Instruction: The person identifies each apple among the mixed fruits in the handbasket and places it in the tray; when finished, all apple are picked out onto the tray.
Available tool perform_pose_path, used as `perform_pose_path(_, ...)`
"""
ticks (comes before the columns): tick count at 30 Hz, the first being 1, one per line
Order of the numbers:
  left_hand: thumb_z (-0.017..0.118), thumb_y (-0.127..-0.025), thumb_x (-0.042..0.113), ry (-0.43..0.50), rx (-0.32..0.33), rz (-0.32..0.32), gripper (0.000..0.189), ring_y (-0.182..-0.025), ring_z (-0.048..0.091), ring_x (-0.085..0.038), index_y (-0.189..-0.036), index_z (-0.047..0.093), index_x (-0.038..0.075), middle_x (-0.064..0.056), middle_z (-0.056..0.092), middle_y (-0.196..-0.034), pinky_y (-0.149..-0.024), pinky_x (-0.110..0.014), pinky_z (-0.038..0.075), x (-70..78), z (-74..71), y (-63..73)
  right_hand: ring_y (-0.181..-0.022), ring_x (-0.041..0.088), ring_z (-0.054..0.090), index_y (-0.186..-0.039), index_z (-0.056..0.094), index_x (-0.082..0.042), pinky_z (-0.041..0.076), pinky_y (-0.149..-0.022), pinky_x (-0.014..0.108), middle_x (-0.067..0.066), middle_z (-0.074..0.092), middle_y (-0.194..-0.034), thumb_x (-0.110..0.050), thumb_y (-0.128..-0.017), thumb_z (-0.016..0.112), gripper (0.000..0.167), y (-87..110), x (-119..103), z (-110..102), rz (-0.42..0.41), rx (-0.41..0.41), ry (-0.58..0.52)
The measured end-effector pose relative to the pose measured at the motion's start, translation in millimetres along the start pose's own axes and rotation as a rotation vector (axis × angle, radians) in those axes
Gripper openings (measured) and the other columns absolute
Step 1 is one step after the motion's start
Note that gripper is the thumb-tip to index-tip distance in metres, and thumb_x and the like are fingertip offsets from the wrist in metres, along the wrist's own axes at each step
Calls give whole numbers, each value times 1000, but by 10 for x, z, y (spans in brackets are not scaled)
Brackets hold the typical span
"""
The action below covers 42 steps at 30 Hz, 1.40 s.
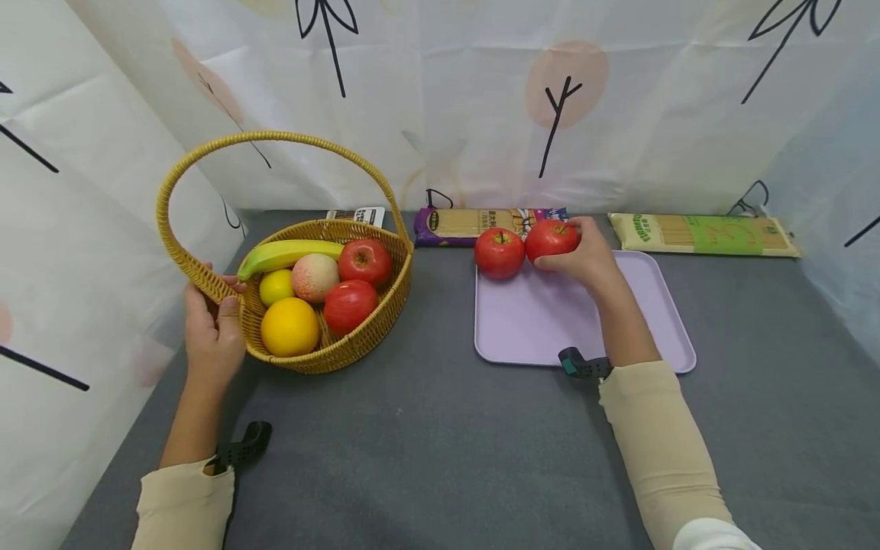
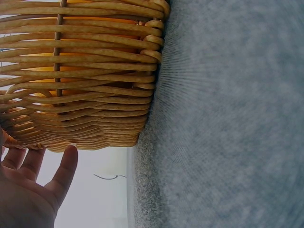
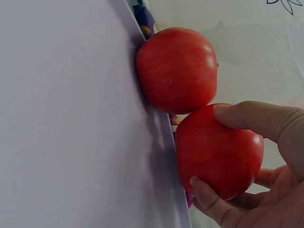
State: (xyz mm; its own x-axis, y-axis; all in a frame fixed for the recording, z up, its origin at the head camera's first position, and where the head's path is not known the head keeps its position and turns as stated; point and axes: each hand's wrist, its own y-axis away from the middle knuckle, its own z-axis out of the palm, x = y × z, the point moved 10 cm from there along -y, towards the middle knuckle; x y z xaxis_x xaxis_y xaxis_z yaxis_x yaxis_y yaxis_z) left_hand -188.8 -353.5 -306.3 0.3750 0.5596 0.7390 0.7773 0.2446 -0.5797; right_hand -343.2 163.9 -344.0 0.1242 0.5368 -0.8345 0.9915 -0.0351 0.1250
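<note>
My left hand (image 1: 216,328) grips the yellow wicker basket (image 1: 357,347) at its left side, by the foot of the tall handle; its fingers (image 2: 64,173) touch the weave in the left wrist view. Inside the basket lie a banana (image 1: 289,253), a lemon (image 1: 276,287), a peach (image 1: 315,276), an orange (image 1: 290,327) and two red apples (image 1: 365,263). Over the back of the lilac tray (image 1: 536,328), my right hand (image 1: 587,256) holds a red apple (image 3: 218,154) between thumb and fingers. Another apple (image 3: 176,71) touches it on the left, at the tray's back left corner.
Behind the tray lies a purple-ended noodle packet (image 1: 464,225), partly hidden by the apples. To the right is a green-banded noodle packet (image 1: 708,234). A small labelled packet (image 1: 367,215) shows behind the basket. Patterned cloth (image 1: 474,99) hangs along the grey table's (image 1: 412,458) back.
</note>
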Motion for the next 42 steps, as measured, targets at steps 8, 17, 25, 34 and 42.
perform_pose_path(8,41,-106,2,11,-1,5,47,-112,54,-10,-152,31,5,-4,52,-122,-104,-23,41,5,3,-1,-138,46,31,-155,21,-3,36,-106,62,27,31,-151,-13,-85,77,91,-7,61,48,27,-59,80)
perform_pose_path(17,42,-105,-1,13,-1,-3,48,-112,53,-11,-152,30,3,-5,51,-122,-103,-23,41,-11,3,1,-137,47,31,-157,22,-3,36,-106,63,29,30,-152,-17,-87,75,88,19,46,58,35,-89,128)
perform_pose_path(25,42,-105,-1,8,1,10,48,-112,53,-11,-151,31,2,-9,51,-123,-103,-22,41,-9,-4,4,-138,43,32,-152,36,-3,38,-104,63,27,33,-150,-23,-90,70,73,172,-282,5,-98,3,209)
perform_pose_path(34,41,-106,2,16,-5,-3,47,-113,53,-12,-152,31,6,-5,51,-123,-104,-23,40,16,19,-9,-133,31,44,-139,57,-10,42,-104,54,11,52,-142,-25,-92,71,51,754,-1153,545,-453,-118,261)
perform_pose_path(42,42,-105,-1,33,4,5,48,-112,54,-12,-151,31,4,1,51,-122,-102,-21,41,7,1,0,-123,19,53,-134,61,-11,44,-103,38,5,61,-132,-29,-93,72,46,1123,-1775,1476,-739,-340,408)
